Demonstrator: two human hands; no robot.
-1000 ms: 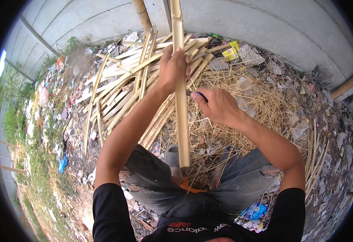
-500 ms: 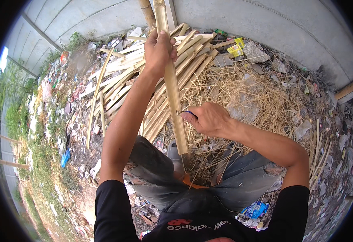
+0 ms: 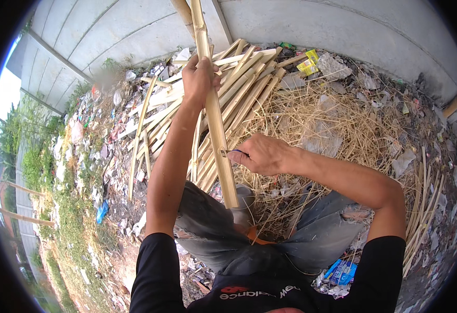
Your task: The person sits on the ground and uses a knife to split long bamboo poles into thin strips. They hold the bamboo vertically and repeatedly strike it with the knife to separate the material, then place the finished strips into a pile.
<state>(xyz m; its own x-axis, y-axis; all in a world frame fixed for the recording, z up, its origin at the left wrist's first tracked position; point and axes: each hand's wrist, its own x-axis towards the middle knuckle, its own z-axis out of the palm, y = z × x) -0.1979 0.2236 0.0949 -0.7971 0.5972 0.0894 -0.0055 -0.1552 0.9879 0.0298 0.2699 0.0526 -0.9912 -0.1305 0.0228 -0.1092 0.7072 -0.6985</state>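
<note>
Bamboo pole (image 3: 215, 120) top cut off — right hand (image 3: 262, 155) hides the blade.

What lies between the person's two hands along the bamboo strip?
In the head view, only a bare stretch of the bamboo strip runs from the left hand down to the right hand, with the pile of split bamboo behind.
</note>
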